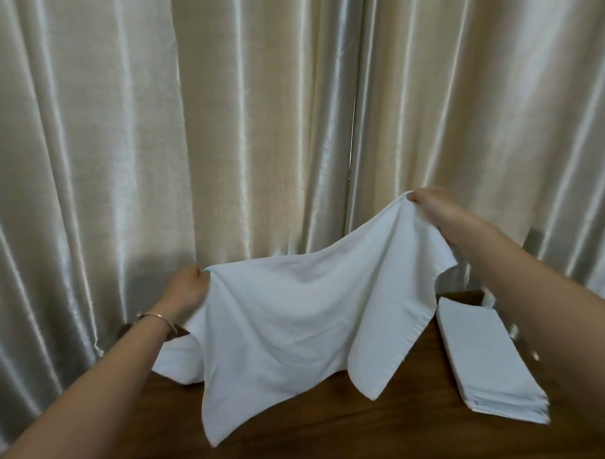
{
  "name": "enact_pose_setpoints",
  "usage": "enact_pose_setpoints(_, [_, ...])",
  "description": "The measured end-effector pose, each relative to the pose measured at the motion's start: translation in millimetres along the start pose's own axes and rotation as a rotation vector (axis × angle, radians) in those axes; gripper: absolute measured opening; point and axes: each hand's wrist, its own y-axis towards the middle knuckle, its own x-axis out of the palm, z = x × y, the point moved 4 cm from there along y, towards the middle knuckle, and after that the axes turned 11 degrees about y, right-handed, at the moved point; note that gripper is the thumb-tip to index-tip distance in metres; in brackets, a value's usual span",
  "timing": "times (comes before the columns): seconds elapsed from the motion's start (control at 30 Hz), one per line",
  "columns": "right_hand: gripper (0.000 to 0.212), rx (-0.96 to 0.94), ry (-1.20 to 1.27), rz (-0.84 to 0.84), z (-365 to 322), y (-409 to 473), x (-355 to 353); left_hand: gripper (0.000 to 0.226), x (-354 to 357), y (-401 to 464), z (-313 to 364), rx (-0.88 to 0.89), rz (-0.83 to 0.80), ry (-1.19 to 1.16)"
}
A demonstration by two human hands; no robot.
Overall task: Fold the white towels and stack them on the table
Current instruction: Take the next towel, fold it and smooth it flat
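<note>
A white towel (297, 315) hangs spread out in the air above the dark wooden table (386, 422). My left hand (188, 288) pinches its left top corner low down. Higher up, my right hand (434, 207) pinches the right top corner, so the top edge slopes upward to the right. The towel's lower corners droop toward the tabletop. A stack of folded white towels (484, 360) lies on the right side of the table, beside my right forearm. Part of another loose white towel (177, 360) shows on the table behind the held one, at the left.
Cream satin curtains (256, 128) hang close behind the table and fill the background. The table's front portion shows bare dark wood. A thin bracelet (156, 318) circles my left wrist.
</note>
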Motion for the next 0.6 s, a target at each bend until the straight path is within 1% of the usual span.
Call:
enact_pose_setpoints(0.07, [0.01, 0.061, -0.023, -0.028, 12.9, -7.5, -9.0, 0.04, -3.7, 8.3, 1.1, 0.014, 0.009, 0.033])
enact_pose_setpoints(0.17, [0.013, 0.126, -0.04, -0.029, 30.3, -9.8, -28.3, 0.039, -9.5, 20.4, -10.7, 0.035, -0.011, 0.08])
enact_pose_setpoints(0.23, [0.02, 0.155, -0.099, -0.024, 41.0, -9.0, -38.8, 0.038, -12.5, 28.3, -22.4, 0.06, -0.053, 0.094])
enact_pose_setpoints(0.33, [0.031, 0.187, -0.206, -0.053, 57.6, -6.5, -47.3, 0.046, -15.7, 37.8, -33.6, 0.139, -0.13, 0.14])
enact_pose_setpoints(0.4, [0.024, 0.193, -0.248, -0.1, 65.3, -8.6, -50.8, 0.05, -16.9, 40.6, -37.2, 0.185, -0.19, 0.186])
enact_pose_setpoints(0.47, [0.017, 0.227, -0.305, -0.172, 73.2, -11.5, -55.1, 0.054, -16.7, 42.0, -42.6, 0.227, -0.269, 0.192])
enact_pose_setpoints(0.5, [0.021, 0.26, -0.352, -0.216, 77.2, -12.7, -57.8, 0.053, -16.8, 41.6, -46.3, 0.245, -0.318, 0.192])
enact_pose_setpoints(0.57, [0.031, 0.364, -0.431, -0.327, 85.7, -15.2, -61.9, 0.046, -12.9, 35.5, -56.1, 0.23, -0.499, 0.131])
enact_pose_setpoints(0.6, [0.031, 0.427, -0.47, -0.381, 90.5, -15.6, -64.7, 0.042, -8.7, 32.5, -63.0, 0.212, -0.603, 0.101])
